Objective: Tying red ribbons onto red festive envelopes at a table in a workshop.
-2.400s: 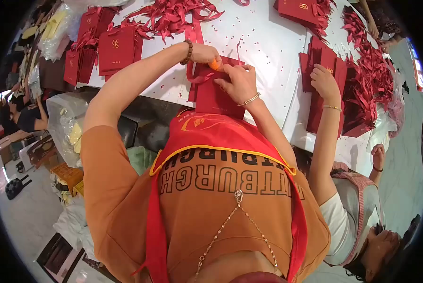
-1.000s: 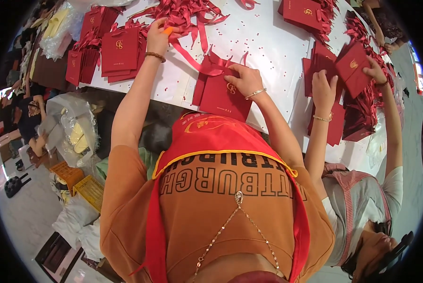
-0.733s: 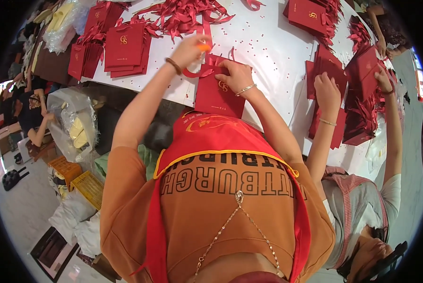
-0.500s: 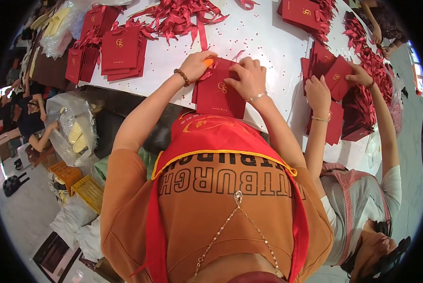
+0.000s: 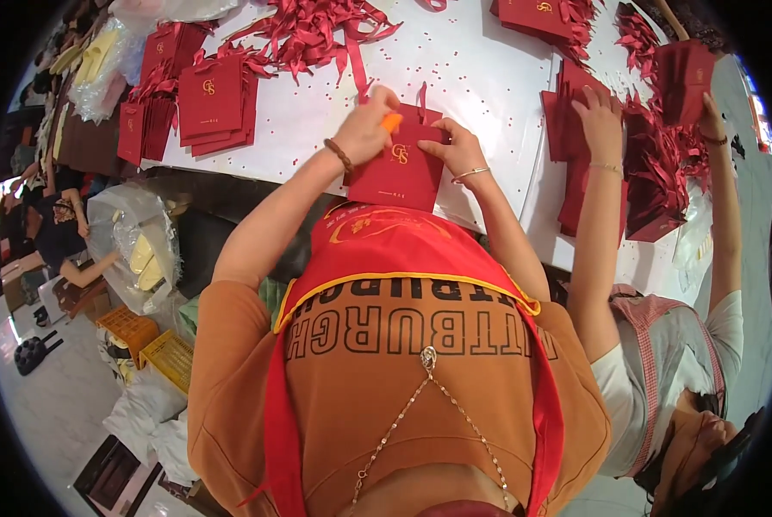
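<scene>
A flat dark-red paper gift bag with a gold emblem lies at the table's near edge in front of me. My right hand pinches its upper right side between thumb and fingers. My left hand is closed over the bag's upper left corner, fingers curled. At its thumb a small orange piece shows; whether it is worn or held I cannot tell. One red ribbon runs from the ribbon heap down to this hand. Another thin ribbon stands up at the bag's top edge.
A tangled heap of red ribbons lies beyond my hands. Stacked red bags stand to the left, more bags at the far right. A co-worker on my right handles bags, one raised in a hand. Red specks dot the white table.
My left hand has turned and curled further over the bag's top. My right hand has shifted slightly down along its side. The co-worker has lifted a bag away to the right.
</scene>
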`<state>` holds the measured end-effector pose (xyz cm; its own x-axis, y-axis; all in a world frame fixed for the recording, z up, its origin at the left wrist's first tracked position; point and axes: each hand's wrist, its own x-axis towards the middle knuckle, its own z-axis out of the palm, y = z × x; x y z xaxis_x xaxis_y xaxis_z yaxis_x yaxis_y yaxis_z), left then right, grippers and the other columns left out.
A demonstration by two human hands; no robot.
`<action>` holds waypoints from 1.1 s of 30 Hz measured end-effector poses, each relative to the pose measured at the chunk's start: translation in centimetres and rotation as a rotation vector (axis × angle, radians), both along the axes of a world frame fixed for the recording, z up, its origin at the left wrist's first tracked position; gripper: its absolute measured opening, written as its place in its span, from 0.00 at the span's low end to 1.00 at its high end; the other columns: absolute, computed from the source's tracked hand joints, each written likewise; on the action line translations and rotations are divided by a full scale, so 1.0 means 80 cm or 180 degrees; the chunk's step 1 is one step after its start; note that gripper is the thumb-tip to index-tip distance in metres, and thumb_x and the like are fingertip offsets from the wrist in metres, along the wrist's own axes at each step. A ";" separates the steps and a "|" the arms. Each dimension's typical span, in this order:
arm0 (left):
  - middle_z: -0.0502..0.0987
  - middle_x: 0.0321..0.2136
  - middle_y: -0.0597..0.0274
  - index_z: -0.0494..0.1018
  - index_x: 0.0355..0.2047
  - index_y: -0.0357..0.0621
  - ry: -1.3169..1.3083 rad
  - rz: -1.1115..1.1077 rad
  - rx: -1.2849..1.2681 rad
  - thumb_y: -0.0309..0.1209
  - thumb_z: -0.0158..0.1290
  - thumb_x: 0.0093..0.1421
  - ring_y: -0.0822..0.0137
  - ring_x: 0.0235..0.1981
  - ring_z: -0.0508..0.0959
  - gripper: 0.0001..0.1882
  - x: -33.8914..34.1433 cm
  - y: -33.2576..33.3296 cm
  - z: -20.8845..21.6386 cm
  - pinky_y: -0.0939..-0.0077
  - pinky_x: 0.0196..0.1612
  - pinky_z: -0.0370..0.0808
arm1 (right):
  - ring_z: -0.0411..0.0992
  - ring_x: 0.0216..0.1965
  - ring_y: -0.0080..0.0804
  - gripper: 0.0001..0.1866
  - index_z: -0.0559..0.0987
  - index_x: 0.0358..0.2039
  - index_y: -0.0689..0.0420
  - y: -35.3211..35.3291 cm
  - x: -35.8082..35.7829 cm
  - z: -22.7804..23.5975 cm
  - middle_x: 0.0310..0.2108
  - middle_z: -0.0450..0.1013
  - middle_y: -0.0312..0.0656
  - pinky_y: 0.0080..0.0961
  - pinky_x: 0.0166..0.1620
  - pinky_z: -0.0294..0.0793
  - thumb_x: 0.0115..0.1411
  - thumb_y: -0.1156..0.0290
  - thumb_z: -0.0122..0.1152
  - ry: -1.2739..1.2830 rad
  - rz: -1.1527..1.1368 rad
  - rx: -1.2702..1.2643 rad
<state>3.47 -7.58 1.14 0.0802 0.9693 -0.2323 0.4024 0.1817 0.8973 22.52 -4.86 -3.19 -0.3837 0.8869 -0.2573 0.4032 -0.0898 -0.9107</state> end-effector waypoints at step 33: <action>0.73 0.19 0.48 0.70 0.22 0.38 0.0890 0.0374 0.0565 0.31 0.49 0.50 0.51 0.23 0.73 0.08 0.043 -0.021 -0.039 0.62 0.26 0.67 | 0.67 0.23 0.24 0.13 0.75 0.35 0.60 -0.017 -0.001 0.002 0.23 0.73 0.41 0.21 0.30 0.68 0.48 0.71 0.62 0.0118 -0.0094 0.0404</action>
